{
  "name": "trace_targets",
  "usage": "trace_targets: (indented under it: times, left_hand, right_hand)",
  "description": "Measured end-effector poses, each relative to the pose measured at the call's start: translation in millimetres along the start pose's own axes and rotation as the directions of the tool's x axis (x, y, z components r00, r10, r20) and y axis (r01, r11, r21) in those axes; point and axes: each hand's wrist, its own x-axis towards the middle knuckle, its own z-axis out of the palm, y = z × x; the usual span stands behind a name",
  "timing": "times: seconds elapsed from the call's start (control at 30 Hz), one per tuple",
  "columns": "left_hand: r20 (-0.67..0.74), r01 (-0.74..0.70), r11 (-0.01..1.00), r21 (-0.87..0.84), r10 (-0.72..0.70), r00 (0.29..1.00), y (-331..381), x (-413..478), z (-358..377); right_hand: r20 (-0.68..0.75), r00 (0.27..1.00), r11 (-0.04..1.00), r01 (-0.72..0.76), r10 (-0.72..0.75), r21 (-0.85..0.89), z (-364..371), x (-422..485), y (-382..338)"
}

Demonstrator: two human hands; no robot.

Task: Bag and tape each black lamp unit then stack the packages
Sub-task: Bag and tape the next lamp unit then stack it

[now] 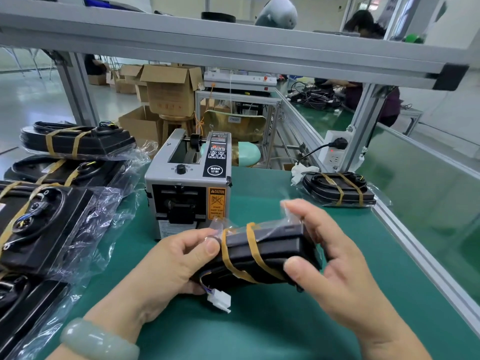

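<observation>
Left hand (pixel 179 258) and right hand (pixel 335 258) both grip the black, band-wrapped lamp unit (pixel 262 246) in clear film above the green worktop (pixel 259 333). Taping appears pending. One wrapped package (pixel 340 189) lies right; loosely bagged units (pixel 52 224) wait left.

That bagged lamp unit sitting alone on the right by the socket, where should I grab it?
Probably from above, pinching the lamp unit across its black body, between the two tan bands. It lies flat on the green mat, and the loose film at its edges would likely slip.

Head-worn, forward and down, close.
</observation>
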Motion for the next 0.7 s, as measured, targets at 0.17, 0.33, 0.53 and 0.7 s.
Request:
trace_targets:
  times: [0.17, 0.33, 0.53, 0.7]
  left_hand:
    - [-0.004, -0.057, 0.995, 0.082, 0.057, 0.998, 3, -1, 0]
    - [0.074, -0.157, 0.970, 0.186, 0.145, 0.987, 7, -3, 0]
    - [0.018, -0.143, 0.983, 0.120, 0.142, 0.990, 6, 0, 2]
    - [-0.068, 0.001, 1.000, -0.025, -0.003, 0.998, 6, 0, 5]
  right_hand:
    - [0.084, 0.931, 0.841, -0.357, 0.355, 0.407, -8, 0, 2]
    - [0.178, 0.780, 0.589, -0.581, 0.600, 0.562, -12, 4, 0]
    - [0.018, 0.847, 0.726, -0.466, 0.532, 0.505, -9, 3, 11]
    - [0.196, 0.955, 0.970, -0.237, 0.222, 0.051, -11, 0, 3]
